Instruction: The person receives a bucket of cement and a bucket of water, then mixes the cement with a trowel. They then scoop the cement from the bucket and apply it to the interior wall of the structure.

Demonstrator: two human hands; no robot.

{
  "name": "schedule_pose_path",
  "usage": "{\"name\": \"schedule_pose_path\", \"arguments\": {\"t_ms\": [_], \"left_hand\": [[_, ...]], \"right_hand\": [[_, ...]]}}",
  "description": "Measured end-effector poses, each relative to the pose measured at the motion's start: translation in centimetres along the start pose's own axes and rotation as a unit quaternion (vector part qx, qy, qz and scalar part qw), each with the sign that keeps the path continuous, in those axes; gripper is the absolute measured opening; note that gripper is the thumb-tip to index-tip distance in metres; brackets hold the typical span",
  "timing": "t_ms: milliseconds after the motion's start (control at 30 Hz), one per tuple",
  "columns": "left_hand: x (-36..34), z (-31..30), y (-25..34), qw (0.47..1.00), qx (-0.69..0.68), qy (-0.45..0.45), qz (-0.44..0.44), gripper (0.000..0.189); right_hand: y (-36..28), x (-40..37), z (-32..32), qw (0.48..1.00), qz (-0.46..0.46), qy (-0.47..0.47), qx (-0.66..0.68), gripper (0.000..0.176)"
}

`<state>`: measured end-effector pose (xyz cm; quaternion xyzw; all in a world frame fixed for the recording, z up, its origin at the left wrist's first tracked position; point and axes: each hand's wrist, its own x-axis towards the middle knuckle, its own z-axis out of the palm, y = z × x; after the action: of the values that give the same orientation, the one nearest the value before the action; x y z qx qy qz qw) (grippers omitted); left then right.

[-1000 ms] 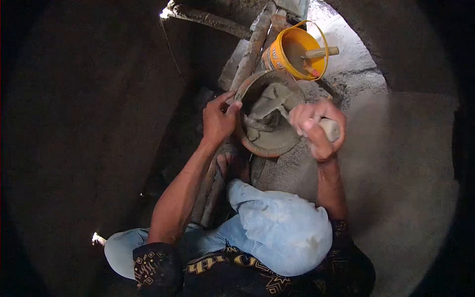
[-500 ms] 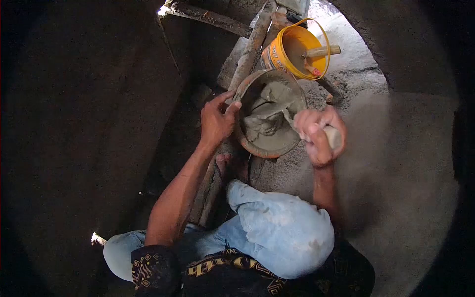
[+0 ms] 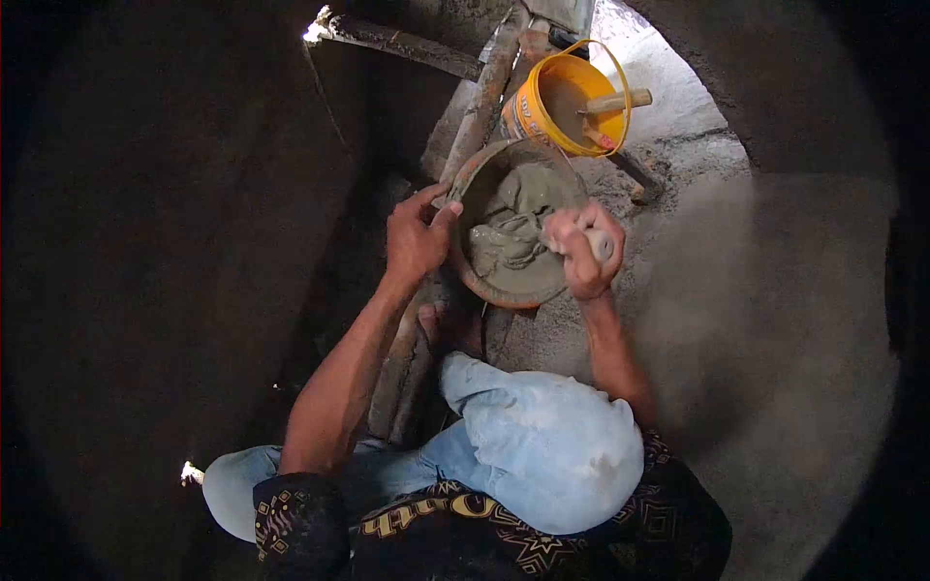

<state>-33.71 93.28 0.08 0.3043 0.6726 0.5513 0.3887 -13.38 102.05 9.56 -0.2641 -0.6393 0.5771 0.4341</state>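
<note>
A round, orange-rimmed basin (image 3: 497, 294) holds wet grey mortar (image 3: 528, 194), smeared up its inner wall and heaped in soft folds. My left hand (image 3: 418, 232) grips the basin's left rim, thumb over the edge and fingers outside. Over the right part of the basin, my right hand (image 3: 584, 252) is closed around the pale, rounded handle of a trowel (image 3: 603, 246). The trowel's blade is down in the mortar and hidden by the mix and my fingers.
A yellow bucket (image 3: 544, 114) with grey contents stands just beyond the basin, a wooden-handled tool (image 3: 617, 101) leaning in it. Wooden poles (image 3: 480, 111) run along the left. A rough grey wall (image 3: 775, 320) is at the right. My foot (image 3: 436, 320) is below the basin.
My right hand has moved left with the trowel, from the basin's right edge to over the mortar. The mortar's folds have shifted. My left hand still holds the rim.
</note>
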Motion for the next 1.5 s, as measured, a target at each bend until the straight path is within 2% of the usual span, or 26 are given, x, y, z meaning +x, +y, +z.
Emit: {"name": "schedule_pose_path", "arguments": {"t_ms": [100,133,200,267,333,367,467,500,533,600,633,667,733,800,867,900,933,1000,1067,1133,1200,1300,1333,1400,1433,1500], "left_hand": [[0.3,-0.3,0.1,1.0,0.027,-0.002,-0.001,0.04],[-0.4,-0.2,0.0,0.999,0.042,0.005,-0.005,0.04],[-0.7,0.1,-0.2,1.0,0.014,0.0,-0.019,0.04],[-0.6,0.0,0.1,1.0,-0.009,-0.002,-0.025,0.04],[-0.5,-0.1,0.8,1.0,0.0,0.002,-0.015,0.04],[-0.6,-0.3,0.9,1.0,0.002,0.002,-0.012,0.04],[-0.2,-0.3,1.1,0.999,-0.013,-0.003,-0.04,0.04],[-0.5,-0.3,1.4,0.999,-0.009,-0.003,-0.053,0.041],[-0.7,-0.3,1.4,0.998,-0.005,-0.007,-0.065,0.041],[-0.3,-0.2,0.9,0.999,-0.008,-0.007,-0.05,0.041],[-0.5,-0.2,0.6,0.999,-0.01,-0.01,-0.036,0.041],[-0.6,-0.2,0.6,0.999,-0.011,-0.011,-0.035,0.041],[-0.4,-0.4,0.7,0.999,-0.013,-0.021,-0.021,0.041],[-0.1,-0.2,0.2,1.0,-0.013,-0.013,0.002,0.04],[-0.8,-0.1,-0.3,1.0,-0.017,0.002,0.006,0.04],[-0.8,-0.2,0.3,1.0,-0.015,-0.008,-0.015,0.04],[-0.5,-0.3,0.8,0.999,-0.012,-0.018,-0.029,0.04],[-0.5,-0.3,0.7,0.999,-0.016,-0.015,-0.025,0.04],[-0.3,-0.2,0.8,1.0,-0.02,-0.008,-0.013,0.039],[-0.4,-0.4,0.4,1.0,0.017,-0.005,0.003,0.039],[0.0,-0.5,1.1,1.0,0.014,-0.003,0.011,0.039],[-0.6,-0.4,0.8,1.0,-0.008,-0.013,-0.008,0.04],[-0.5,-0.4,0.8,0.999,-0.025,-0.018,-0.018,0.04],[-0.6,-0.2,1.2,0.999,-0.022,-0.012,-0.022,0.039],[-0.6,-0.2,1.4,0.999,-0.016,-0.003,-0.028,0.038],[-0.6,-0.5,1.3,0.999,-0.009,-0.008,-0.04,0.039]], "right_hand": [[-2.7,0.2,-0.9,0.991,-0.017,0.003,-0.133,0.014],[-3.5,-0.3,-0.7,0.991,-0.007,-0.001,-0.133,0.014],[-6.5,0.2,0.7,0.998,-0.004,0.013,0.059,0.015],[-3.1,-1.4,0.0,0.998,-0.016,0.012,0.058,0.017],[0.8,-1.6,-0.3,0.995,0.003,0.021,-0.095,0.019],[1.0,-0.7,-0.3,1.0,0.023,-0.009,-0.008,0.018],[-2.5,-0.9,-0.6,0.995,0.016,0.038,-0.089,0.016],[-5.2,-0.4,0.4,0.999,0.01,0.029,-0.028,0.015],[-5.4,-1.0,0.2,0.999,0.017,0.03,-0.03,0.015],[-5.3,-1.2,-0.3,0.997,-0.028,-0.001,0.072,0.016],[-3.6,-1.8,0.1,0.999,-0.02,0.036,-0.025,0.017],[-2.0,-1.7,-0.4,0.999,-0.021,0.036,-0.027,0.017],[0.3,-0.9,-1.0,0.999,0.044,-0.002,-0.007,0.013],[-2.6,-0.3,-0.3,0.998,0.053,-0.006,-0.018,0.013],[-5.4,-0.9,-0.5,0.996,0.005,0.001,-0.085,0.013],[-6.9,-0.4,0.1,0.999,-0.007,-0.017,0.042,0.013],[-6.3,-0.5,0.1,0.999,-0.008,-0.018,0.043,0.013],[-3.9,-2.0,-0.1,0.999,-0.005,0.037,-0.011,0.014],[-1.6,-1.7,-0.1,0.999,-0.01,0.026,-0.03,0.014],[-1.3,-1.4,0.0,0.998,0.044,0.006,-0.035,0.016],[-4.1,-0.9,0.1,0.998,0.031,0.006,-0.054,0.015],[-7.4,-1.1,0.2,0.998,-0.009,0.031,0.055,0.014],[-5.4,-2.0,-0.4,0.998,-0.011,0.03,0.054,0.014],[-0.4,-3.6,-1.3,0.994,-0.022,0.031,-0.099,0.014],[0.9,-3.3,-0.9,1.0,-0.012,0.018,-0.022,0.013],[-0.3,-2.6,-0.6,0.999,-0.003,0.027,-0.023,0.013]]}}
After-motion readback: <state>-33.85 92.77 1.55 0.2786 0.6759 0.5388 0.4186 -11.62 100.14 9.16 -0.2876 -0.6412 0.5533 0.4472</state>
